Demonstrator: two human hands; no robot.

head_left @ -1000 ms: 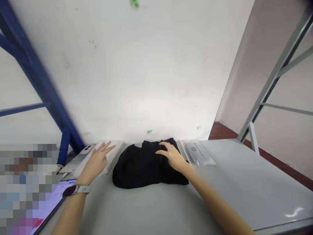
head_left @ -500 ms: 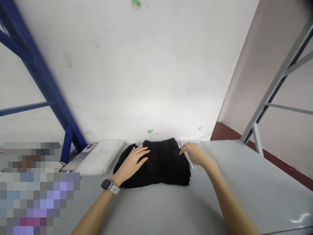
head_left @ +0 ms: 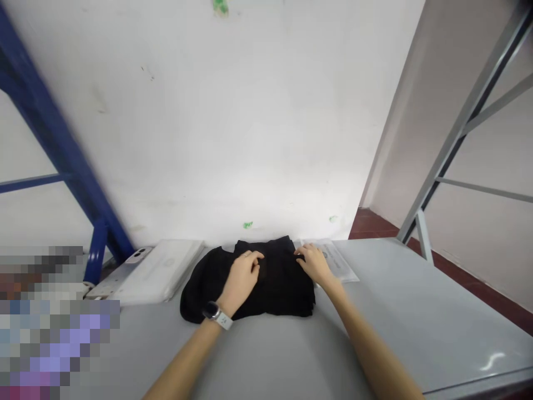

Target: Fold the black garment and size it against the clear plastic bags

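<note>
A folded black garment [head_left: 283, 286] lies on the grey table [head_left: 387, 322] close to the white wall. My left hand [head_left: 242, 273], with a watch [head_left: 215, 314] on its wrist, rests on the middle of the garment, its fingers curled into the cloth near the far edge. At the garment's far right corner my right hand [head_left: 313, 263] lies with bent fingers pinching the fabric. The two hands are about a hand's width apart.
A flat clear plastic bag [head_left: 339, 262] lies just right of the garment. A stack of white bags [head_left: 160, 271] and a phone [head_left: 138, 255] lie to its left. A blue frame [head_left: 62, 150] stands at left and a grey frame [head_left: 447, 153] at right.
My left hand moved from the white stack onto the garment. My right hand went to the plastic bag, then came back to the garment's far right corner. Both hands' fingers have curled.
</note>
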